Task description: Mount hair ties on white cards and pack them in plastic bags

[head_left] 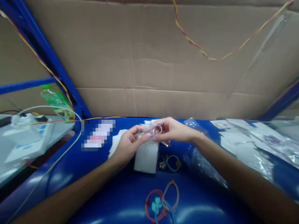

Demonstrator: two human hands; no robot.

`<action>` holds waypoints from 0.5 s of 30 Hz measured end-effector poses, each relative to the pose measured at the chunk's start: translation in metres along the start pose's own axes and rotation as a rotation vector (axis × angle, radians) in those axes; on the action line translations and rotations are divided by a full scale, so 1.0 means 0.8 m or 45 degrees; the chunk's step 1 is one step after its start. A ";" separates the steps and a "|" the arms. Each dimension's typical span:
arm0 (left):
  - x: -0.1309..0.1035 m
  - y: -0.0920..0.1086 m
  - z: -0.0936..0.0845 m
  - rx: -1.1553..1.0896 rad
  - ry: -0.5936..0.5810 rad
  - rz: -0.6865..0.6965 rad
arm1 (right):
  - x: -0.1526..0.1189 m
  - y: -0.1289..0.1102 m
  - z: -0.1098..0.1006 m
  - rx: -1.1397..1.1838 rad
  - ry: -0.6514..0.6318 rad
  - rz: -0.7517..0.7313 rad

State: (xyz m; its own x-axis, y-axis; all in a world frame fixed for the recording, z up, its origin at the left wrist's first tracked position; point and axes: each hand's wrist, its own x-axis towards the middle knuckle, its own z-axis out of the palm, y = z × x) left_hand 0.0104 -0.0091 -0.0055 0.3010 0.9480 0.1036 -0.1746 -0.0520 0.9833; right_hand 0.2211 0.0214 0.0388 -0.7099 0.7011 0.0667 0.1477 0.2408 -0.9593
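Near the middle of the blue table, my left hand [131, 140] and my right hand [171, 130] meet, fingers pinched on a small clear plastic bag [153, 129]. A pale pinkish ring shape shows in the bag between the fingertips. Just under my hands lies a white card or paper [146, 158]. To its right are a thin pale loop [173, 163] and some small metallic bits [162, 164]. Closer to the front edge, a red cord loop [149, 211] and a pink cord loop [177, 194] overlap beside light-blue pieces [156, 204].
White cards and clear bags [245, 144] spread over the right side. More white papers [116, 141] lie behind my left hand. A green bottle [56, 101] and a white device [28, 133] stand at left. Cardboard [149, 62] rises behind the table.
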 end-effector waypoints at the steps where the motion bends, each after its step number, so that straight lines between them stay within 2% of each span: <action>1: 0.000 0.000 -0.001 -0.004 -0.022 0.004 | 0.000 0.000 0.000 0.005 0.010 0.006; 5: 0.001 0.002 -0.003 0.051 -0.055 0.026 | 0.000 0.001 0.001 0.011 0.018 0.019; 10: 0.003 0.006 -0.002 0.201 -0.027 0.087 | -0.002 0.000 0.001 -0.015 0.008 -0.026; 15: 0.007 0.002 -0.006 0.200 0.063 0.120 | -0.001 0.000 0.005 0.005 0.123 0.006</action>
State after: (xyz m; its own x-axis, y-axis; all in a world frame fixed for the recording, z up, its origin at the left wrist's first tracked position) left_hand 0.0072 -0.0024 -0.0044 0.2431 0.9506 0.1930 -0.0501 -0.1864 0.9812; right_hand 0.2186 0.0181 0.0379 -0.6394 0.7639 0.0879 0.1483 0.2348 -0.9607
